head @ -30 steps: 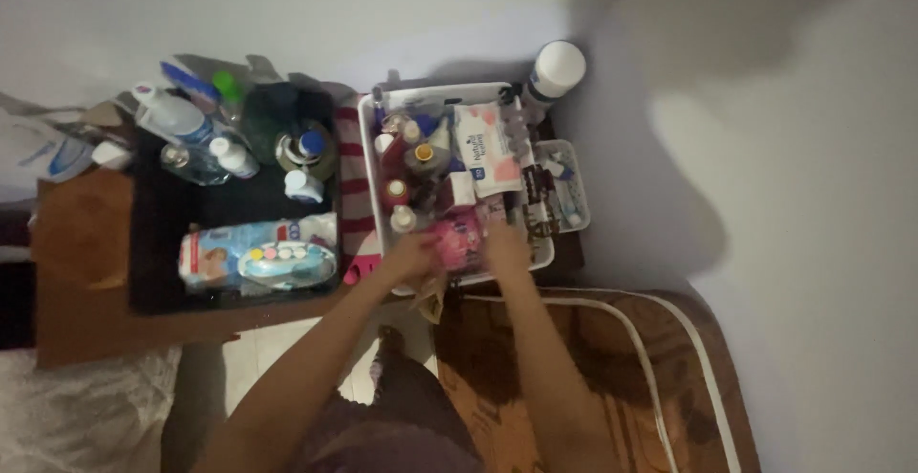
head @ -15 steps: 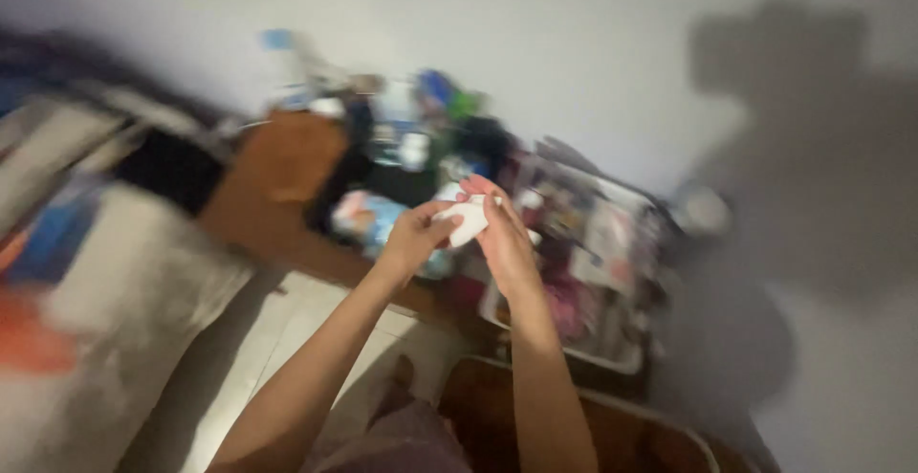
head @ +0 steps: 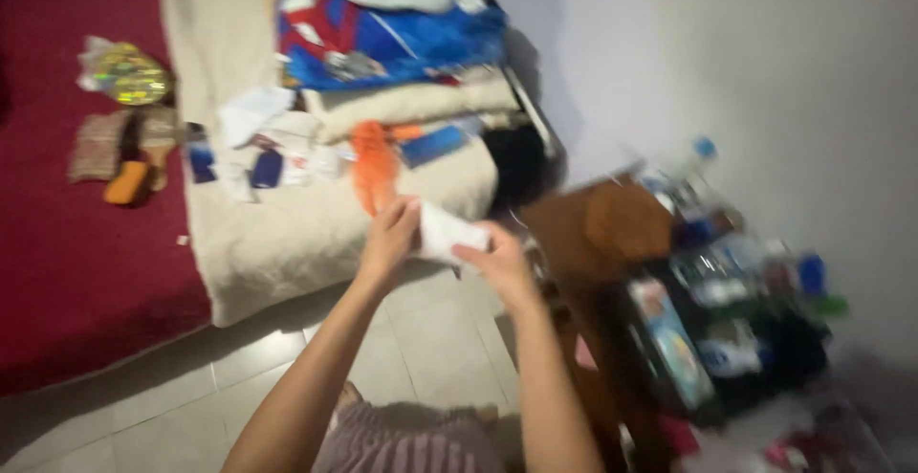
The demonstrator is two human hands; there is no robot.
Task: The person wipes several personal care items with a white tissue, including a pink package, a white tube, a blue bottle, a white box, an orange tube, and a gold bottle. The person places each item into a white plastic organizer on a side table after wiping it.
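Note:
My left hand [head: 390, 234] and my right hand [head: 495, 261] hold a small white packet [head: 446, 232] between them, out in front of me above the tiled floor. The left fingers pinch its left end and the right fingers grip its right end. What the packet contains is too blurred to tell. Behind my hands lies a cream mattress [head: 287, 224].
A low brown table [head: 612, 224] at the right carries bottles and a black tray [head: 736, 339]. Folded blue and cream bedding [head: 392, 43] is stacked on the mattress, with small scattered items [head: 258, 148]. A red carpet [head: 67, 243] covers the left. Pale floor tiles [head: 430, 339] lie below.
My view has swung left from the white basket of toiletries to the mattress. Both hands left the basket and now hold a white packet raised between them.

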